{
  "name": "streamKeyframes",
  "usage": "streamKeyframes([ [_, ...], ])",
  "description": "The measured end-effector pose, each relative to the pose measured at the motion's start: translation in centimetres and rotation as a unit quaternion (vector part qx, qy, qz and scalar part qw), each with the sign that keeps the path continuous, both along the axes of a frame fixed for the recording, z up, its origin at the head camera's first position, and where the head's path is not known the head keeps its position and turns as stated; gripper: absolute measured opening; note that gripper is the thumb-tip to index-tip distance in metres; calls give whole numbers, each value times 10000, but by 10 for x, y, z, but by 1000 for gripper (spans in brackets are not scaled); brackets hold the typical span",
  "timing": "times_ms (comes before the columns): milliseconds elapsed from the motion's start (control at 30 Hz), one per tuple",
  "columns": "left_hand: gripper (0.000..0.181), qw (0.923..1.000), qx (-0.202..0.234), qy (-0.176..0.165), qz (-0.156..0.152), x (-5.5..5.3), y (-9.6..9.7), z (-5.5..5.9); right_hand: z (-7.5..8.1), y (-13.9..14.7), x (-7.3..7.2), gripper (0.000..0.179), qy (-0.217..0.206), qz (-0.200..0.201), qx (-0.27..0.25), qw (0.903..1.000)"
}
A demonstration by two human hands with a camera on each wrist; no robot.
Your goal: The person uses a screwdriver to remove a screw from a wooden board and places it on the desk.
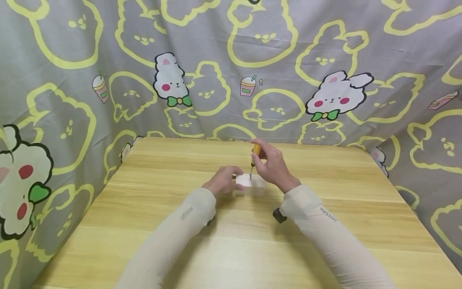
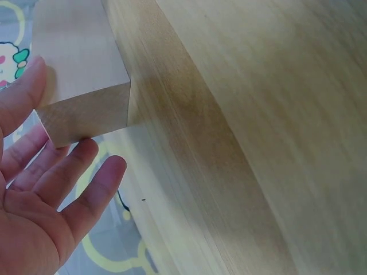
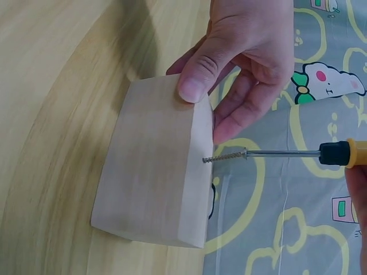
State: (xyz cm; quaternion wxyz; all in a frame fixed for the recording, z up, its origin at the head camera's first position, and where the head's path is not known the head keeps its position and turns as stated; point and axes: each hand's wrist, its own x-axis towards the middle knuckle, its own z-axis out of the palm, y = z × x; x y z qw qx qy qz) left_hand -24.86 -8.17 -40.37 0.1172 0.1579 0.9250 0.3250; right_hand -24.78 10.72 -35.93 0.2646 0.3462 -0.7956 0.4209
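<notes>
A pale wooden block (image 1: pixel 246 181) rests on the table, its narrow face up. At its left end my left hand (image 1: pixel 221 181) grips it, the thumb on the near side and fingers on the far side, as the right wrist view also shows. My right hand (image 1: pixel 274 165) holds a screwdriver (image 1: pixel 256 149) by its yellow and black handle, upright above the block. A long metal screw (image 3: pixel 225 157) sits in line with the screwdriver's shaft (image 3: pixel 281 153), its point at the block's upper face. Whether the point has entered the wood I cannot tell.
The wood-grain table (image 1: pixel 231 249) spreads around the block on all sides. Behind and beside it hangs a grey curtain (image 1: pixel 216 44) with yellow outlines and rabbit faces. A small black object (image 1: pixel 279 215) sits under the right cuff.
</notes>
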Motion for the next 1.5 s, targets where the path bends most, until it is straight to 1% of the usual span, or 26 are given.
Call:
streamKeyframes([
  [100, 55, 10000, 8, 6, 1, 1, -1, 0, -2, -2, -1, 34, 89, -2, -91, 9999],
  [300, 54, 10000, -18, 14, 17, 1, 0, -1, -10, -6, -2, 37, 478, -480, -82, 9977],
  [400, 54, 10000, -45, 7, -5, 2, 0, -1, -11, -8, -2, 39, 636, -600, -117, 9961],
  [533, 55, 10000, -70, -43, 5, 1, 0, 0, -13, -10, -3, 43, 849, -542, -275, 9945],
  [700, 54, 10000, -65, -20, 19, -1, 0, 3, -16, -10, -7, 46, 976, -317, -759, 9918],
  [733, 53, 10000, -70, -10, 9, -2, 0, 3, -17, -10, -7, 45, 974, -262, -842, 9913],
  [767, 53, 10000, -90, -7, 8, -2, -1, 3, -13, -12, -4, 43, 963, -210, -896, 9911],
  [800, 53, 10000, -96, -14, 13, -2, -1, 3, -13, -13, -4, 42, 958, -178, -923, 9909],
  [867, 53, 9999, -92, -41, 13, -2, -2, 2, -6, -15, 3, 40, 917, -107, -960, 9911],
  [967, 55, 9999, -70, -77, 32, -1, -2, 0, 7, -17, 15, 38, 764, -83, -1026, 9918],
  [1067, 55, 9999, -8, -115, 31, -1, -1, 0, 11, -18, 19, 39, 557, -120, -1090, 9924],
  [1133, 55, 9999, 24, -116, 45, -1, -1, 0, 6, -18, 15, 41, 428, -210, -1134, 9924],
  [1200, 55, 9999, 51, -117, 48, -1, -1, -1, -3, -18, 8, 44, 355, -337, -1182, 9918],
  [1300, 54, 9999, 34, -96, 31, -1, -1, -2, -15, -17, -2, 45, 391, -528, -1250, 9900],
  [1400, 54, 10000, 4, -40, 2, -1, -1, -2, -18, -15, -5, 44, 417, -527, -1230, 9901],
  [1500, 54, 10000, -18, -18, 16, -2, 0, -2, -19, -13, -6, 43, 408, -422, -1127, 9919],
])
